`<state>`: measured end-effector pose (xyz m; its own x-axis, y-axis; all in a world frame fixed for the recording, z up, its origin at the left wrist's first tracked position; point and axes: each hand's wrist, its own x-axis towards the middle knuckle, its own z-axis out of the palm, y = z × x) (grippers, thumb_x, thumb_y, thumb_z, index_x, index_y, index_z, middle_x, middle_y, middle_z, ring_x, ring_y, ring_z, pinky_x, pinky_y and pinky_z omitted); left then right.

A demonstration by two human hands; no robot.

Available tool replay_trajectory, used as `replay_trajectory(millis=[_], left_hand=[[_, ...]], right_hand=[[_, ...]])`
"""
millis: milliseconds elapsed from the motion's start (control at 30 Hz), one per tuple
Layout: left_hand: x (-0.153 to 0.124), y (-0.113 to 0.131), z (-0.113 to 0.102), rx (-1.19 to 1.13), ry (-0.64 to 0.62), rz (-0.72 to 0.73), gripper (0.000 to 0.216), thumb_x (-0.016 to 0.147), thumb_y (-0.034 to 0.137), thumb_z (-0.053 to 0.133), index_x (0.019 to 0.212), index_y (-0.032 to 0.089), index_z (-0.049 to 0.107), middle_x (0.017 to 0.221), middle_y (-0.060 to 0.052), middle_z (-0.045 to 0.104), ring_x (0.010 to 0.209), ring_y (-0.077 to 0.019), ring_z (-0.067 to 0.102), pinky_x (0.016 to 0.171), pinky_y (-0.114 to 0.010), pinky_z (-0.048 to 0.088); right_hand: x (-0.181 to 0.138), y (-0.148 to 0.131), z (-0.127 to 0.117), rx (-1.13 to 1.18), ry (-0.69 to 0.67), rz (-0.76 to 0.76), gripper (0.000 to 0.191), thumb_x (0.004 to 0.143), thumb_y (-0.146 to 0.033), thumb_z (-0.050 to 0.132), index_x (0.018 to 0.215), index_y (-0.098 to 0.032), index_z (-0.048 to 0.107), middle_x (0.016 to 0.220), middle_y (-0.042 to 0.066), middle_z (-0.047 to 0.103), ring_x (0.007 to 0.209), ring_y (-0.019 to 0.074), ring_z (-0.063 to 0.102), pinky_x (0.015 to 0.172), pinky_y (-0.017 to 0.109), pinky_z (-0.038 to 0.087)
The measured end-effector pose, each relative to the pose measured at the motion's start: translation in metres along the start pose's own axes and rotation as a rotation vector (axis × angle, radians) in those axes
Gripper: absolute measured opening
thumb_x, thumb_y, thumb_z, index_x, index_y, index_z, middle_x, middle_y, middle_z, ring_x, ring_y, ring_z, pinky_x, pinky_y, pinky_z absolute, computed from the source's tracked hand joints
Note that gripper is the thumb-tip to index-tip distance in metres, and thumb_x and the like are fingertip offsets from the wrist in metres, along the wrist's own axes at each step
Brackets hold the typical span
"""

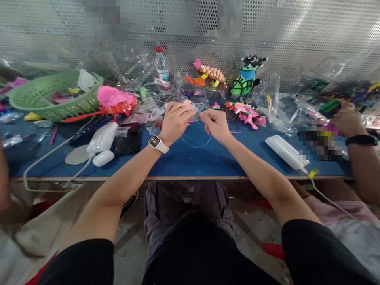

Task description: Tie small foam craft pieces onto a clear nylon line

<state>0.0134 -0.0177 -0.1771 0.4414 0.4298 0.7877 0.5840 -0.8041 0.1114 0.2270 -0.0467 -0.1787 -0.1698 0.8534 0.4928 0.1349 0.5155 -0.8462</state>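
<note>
A thin, pale strand (196, 147) curves at 6 o'clock beneath two hands working close together over a blue surface (190, 166), its ends lost behind the fingers. The left hand (177, 120), palm down and fingers bent, covers most of whatever it may grasp; the right hand (214, 122) curls with thumb and forefinger drawn together. Whether either grips the strand cannot be told.

The forearms angle in from between 7 and 8 o'clock and between 4 and 5, a pale-strapped watch (158, 144) on the left wrist. At 11 o'clock from the hands stands a red-capped bottle (162, 69); at 2 o'clock, a green-and-black model (243, 85). Toward 9 o'clock, a pink-and-red model (117, 101) partly hides a green basket (80, 109). At 3 o'clock, a neighbor's hand (348, 120) reaches in, that arm cut by the frame edge, near a pixelated patch.
</note>
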Motion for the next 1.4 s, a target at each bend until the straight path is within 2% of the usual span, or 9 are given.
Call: replay_trajectory(millis=[133, 267, 433, 533, 667, 900, 1067, 1233, 1400], left_hand=[[0.004, 0.005, -0.004, -0.259, -0.027, -0.137, 0.031, 0.114, 0.051, 0.065, 0.122, 0.024, 0.080, 0.113, -0.009, 0.085, 0.111, -0.0266, 0.078, 0.107, -0.048, 0.060], [0.006, 0.006, -0.002, -0.688, -0.094, -0.329, 0.042, 0.103, 0.063, 0.079, 0.117, 0.023, 0.077, 0.104, -0.008, 0.084, 0.094, -0.0204, 0.079, 0.086, -0.034, 0.064], [0.005, -0.001, 0.008, -1.081, -0.163, -0.496, 0.040, 0.096, 0.063, 0.086, 0.108, 0.026, 0.075, 0.087, -0.002, 0.078, 0.073, -0.0136, 0.071, 0.073, -0.030, 0.062], [0.004, -0.001, 0.008, -1.025, -0.138, -0.491, 0.031, 0.098, 0.052, 0.085, 0.109, 0.024, 0.075, 0.092, -0.004, 0.081, 0.075, -0.0139, 0.073, 0.073, -0.030, 0.063], [0.003, 0.005, 0.004, -0.692, -0.097, -0.348, 0.023, 0.100, 0.040, 0.081, 0.113, 0.021, 0.076, 0.101, -0.009, 0.084, 0.089, -0.0182, 0.080, 0.080, -0.032, 0.066], [-0.002, 0.007, -0.002, -0.229, -0.039, -0.168, 0.026, 0.107, 0.050, 0.076, 0.111, 0.024, 0.080, 0.103, -0.008, 0.085, 0.085, -0.0212, 0.079, 0.084, -0.037, 0.064], [-0.002, 0.002, -0.007, -0.032, -0.066, -0.055, 0.029, 0.111, 0.051, 0.069, 0.106, 0.026, 0.081, 0.108, -0.008, 0.084, 0.102, -0.0255, 0.080, 0.089, -0.039, 0.060], [0.003, 0.003, -0.007, -0.144, -0.085, -0.077, 0.030, 0.112, 0.046, 0.067, 0.095, 0.024, 0.078, 0.096, -0.006, 0.081, 0.089, -0.0219, 0.075, 0.083, -0.037, 0.059], [0.007, 0.002, -0.002, -0.627, -0.170, -0.281, 0.045, 0.107, 0.063, 0.071, 0.085, 0.024, 0.070, 0.080, -0.004, 0.073, 0.076, -0.0173, 0.070, 0.072, -0.033, 0.059]], right_hand=[[0.001, -0.003, -0.006, -0.036, -0.016, -0.038, 0.047, 0.101, -0.067, 0.071, 0.084, -0.024, 0.072, 0.045, -0.008, 0.048, 0.036, 0.0106, 0.044, 0.042, 0.027, 0.037], [0.004, -0.006, -0.012, -0.067, -0.043, -0.061, 0.049, 0.100, -0.069, 0.072, 0.081, -0.024, 0.072, 0.046, -0.007, 0.048, 0.037, 0.0104, 0.045, 0.043, 0.028, 0.038], [0.005, -0.008, -0.013, -0.066, -0.055, -0.055, 0.053, 0.098, -0.072, 0.073, 0.077, -0.024, 0.070, 0.047, -0.007, 0.048, 0.038, 0.0104, 0.045, 0.044, 0.028, 0.039], [0.005, -0.008, -0.012, -0.063, -0.037, -0.041, 0.052, 0.099, -0.072, 0.073, 0.079, -0.024, 0.072, 0.047, -0.007, 0.049, 0.038, 0.0109, 0.046, 0.044, 0.029, 0.038], [0.004, -0.008, -0.010, -0.100, -0.016, 0.002, 0.050, 0.100, -0.069, 0.071, 0.078, -0.025, 0.073, 0.049, -0.005, 0.050, 0.042, 0.0116, 0.047, 0.046, 0.029, 0.037], [0.003, -0.008, -0.008, -0.130, -0.004, -0.018, 0.047, 0.100, -0.065, 0.072, 0.078, -0.024, 0.072, 0.053, -0.004, 0.052, 0.048, 0.0120, 0.044, 0.047, 0.029, 0.032], [0.002, -0.011, -0.010, -0.158, -0.021, -0.048, 0.050, 0.100, -0.069, 0.071, 0.079, -0.024, 0.073, 0.055, -0.003, 0.050, 0.052, 0.0129, 0.044, 0.049, 0.030, 0.032], [0.001, -0.011, -0.011, -0.173, -0.023, -0.090, 0.049, 0.101, -0.067, 0.069, 0.079, -0.024, 0.073, 0.057, -0.003, 0.050, 0.054, 0.0132, 0.042, 0.052, 0.031, 0.031], [0.001, -0.011, -0.010, -0.204, -0.017, -0.127, 0.048, 0.100, -0.065, 0.070, 0.076, -0.024, 0.072, 0.057, -0.003, 0.050, 0.055, 0.0130, 0.041, 0.055, 0.032, 0.030]])
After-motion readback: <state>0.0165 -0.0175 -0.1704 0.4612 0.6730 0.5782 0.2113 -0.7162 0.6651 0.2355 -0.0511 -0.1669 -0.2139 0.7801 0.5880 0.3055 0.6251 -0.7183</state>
